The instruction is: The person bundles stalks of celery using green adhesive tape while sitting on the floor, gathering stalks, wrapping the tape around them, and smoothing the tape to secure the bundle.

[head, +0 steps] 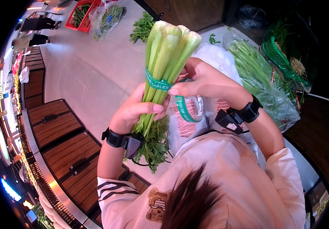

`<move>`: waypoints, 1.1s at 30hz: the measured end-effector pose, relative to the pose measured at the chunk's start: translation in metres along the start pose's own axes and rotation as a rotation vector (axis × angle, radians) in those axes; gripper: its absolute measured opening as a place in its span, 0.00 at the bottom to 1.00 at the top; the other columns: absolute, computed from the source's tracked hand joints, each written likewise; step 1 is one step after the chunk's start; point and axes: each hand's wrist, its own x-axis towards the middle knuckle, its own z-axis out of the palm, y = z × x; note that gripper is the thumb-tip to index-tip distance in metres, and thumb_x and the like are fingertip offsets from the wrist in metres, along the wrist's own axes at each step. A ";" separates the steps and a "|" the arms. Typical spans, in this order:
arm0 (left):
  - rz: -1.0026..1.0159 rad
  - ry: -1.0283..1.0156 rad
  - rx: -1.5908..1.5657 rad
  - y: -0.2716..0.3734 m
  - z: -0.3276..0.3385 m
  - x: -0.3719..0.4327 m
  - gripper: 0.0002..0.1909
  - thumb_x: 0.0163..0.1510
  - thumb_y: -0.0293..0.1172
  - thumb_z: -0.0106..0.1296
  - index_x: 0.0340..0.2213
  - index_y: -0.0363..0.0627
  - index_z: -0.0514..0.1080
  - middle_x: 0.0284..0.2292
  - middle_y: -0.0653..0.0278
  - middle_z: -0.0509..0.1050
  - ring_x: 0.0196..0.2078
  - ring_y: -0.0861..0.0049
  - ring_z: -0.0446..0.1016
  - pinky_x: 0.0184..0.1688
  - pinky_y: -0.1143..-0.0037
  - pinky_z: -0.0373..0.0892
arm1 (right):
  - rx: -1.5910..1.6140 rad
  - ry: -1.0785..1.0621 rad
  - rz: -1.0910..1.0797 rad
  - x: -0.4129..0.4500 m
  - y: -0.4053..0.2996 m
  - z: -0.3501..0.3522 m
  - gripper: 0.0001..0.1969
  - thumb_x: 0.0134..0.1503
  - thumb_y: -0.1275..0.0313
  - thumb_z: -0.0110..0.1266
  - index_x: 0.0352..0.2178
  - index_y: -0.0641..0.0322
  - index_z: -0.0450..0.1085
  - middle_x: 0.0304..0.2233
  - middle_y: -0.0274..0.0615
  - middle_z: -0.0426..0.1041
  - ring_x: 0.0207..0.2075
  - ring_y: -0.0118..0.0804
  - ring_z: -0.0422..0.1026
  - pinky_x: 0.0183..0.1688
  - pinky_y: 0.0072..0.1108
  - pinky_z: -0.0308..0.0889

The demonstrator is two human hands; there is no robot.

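Observation:
My left hand (134, 108) grips a bunch of celery (165, 48) around its stalks, the pale cut bases up and the leaves (154, 144) hanging toward my lap. A green printed band (156, 83) crosses the stalks above that hand. With the thumb on the band's right end, my right hand (207, 78) presses it against the celery; its other fingers are partly hidden behind the stalks. Below the right hand, a loop of the same green tape (185, 110) shows over my light, pink-fringed trouser leg (186, 126). Whether it hangs from the hand or rests there, I cannot tell.
Right of my legs lie bagged green stalks (250, 63) and a green plastic basket (278, 54). Leafy greens (143, 27) are on the floor ahead. Farther off stand a red crate (80, 14) and a clear bag of greens (107, 20). Wooden cabinets (64, 151) line the left.

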 end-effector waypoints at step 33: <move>0.458 0.683 1.269 -0.025 0.024 0.012 0.23 0.57 0.31 0.45 0.52 0.38 0.56 0.39 0.43 0.71 0.41 0.48 0.72 0.40 0.65 0.68 | -1.347 0.623 -0.193 -0.018 0.009 0.039 0.17 0.45 0.65 0.50 0.28 0.73 0.68 0.34 0.56 0.68 0.43 0.51 0.68 0.50 0.46 0.59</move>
